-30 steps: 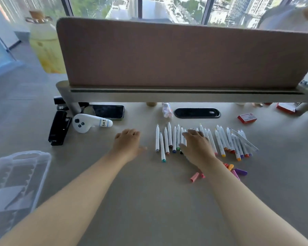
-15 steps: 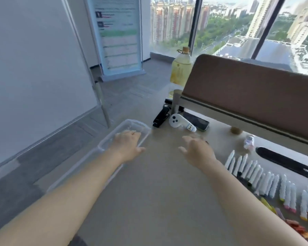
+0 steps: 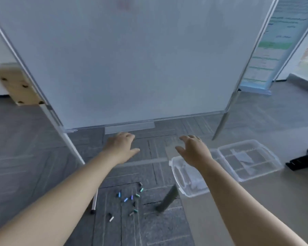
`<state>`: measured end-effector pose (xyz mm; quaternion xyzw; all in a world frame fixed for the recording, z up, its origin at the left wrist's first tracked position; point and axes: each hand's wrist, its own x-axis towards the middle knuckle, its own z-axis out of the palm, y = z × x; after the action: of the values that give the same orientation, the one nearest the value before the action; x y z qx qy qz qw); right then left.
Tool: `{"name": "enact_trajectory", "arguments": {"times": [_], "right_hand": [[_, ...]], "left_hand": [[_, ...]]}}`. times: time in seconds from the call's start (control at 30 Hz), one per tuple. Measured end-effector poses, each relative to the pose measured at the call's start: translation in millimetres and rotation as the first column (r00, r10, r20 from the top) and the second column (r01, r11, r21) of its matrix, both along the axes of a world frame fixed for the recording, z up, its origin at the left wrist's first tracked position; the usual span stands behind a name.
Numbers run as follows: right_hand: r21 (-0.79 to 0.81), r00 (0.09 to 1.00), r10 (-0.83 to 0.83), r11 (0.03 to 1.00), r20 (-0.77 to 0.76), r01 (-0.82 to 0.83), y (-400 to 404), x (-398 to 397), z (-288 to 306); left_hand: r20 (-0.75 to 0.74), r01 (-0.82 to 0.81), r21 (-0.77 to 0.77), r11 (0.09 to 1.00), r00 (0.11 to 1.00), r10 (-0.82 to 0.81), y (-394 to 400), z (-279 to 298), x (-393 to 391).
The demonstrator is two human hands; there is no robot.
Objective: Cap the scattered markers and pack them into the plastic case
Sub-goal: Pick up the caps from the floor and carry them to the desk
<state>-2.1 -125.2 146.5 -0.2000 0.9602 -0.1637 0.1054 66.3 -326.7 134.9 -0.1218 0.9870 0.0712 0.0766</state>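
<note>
Overhanging the table edge (image 3: 183, 206), case (image 3: 245, 162) open; both hands spread, empty.

Both empty hands, left hand (image 3: 122, 145) and right hand (image 3: 194, 150), hover open-fingered beside the open plastic case (image 3: 238, 157).

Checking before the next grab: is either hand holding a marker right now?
No. The left hand and right hand are both open and empty, fingers spread, and the right one hovers over the open plastic case.

Clear plastic case (image 3: 226, 164) on a beige worktop (image 3: 267, 206); grey striped carpet floor (image 3: 34, 148) strewn with small caps (image 3: 132, 197) (blue, green, black); pale white board (image 3: 132, 59).
</note>
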Motion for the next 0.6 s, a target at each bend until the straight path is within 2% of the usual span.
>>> {"name": "enact_trajectory", "arguments": {"times": [0.17,0.33,0.6], "right_hand": [[0.033,0.984,0.158,0.986,0.083,-0.161,-108,2,-35],[0.113,0.952,0.257,0.954,0.165,-0.277,-179,-1,-92],[0.216,0.887,0.315,0.891,0.337,-0.399,-235,-11,-239]], "left_hand": [[0.088,-0.139,0.034,0.99,0.987,0.136,-88,-38,30],[0.16,-0.222,0.085,0.971,0.965,0.206,-147,-93,34],[0.237,-0.333,0.163,0.929,0.927,0.291,-196,-235,43]]}}
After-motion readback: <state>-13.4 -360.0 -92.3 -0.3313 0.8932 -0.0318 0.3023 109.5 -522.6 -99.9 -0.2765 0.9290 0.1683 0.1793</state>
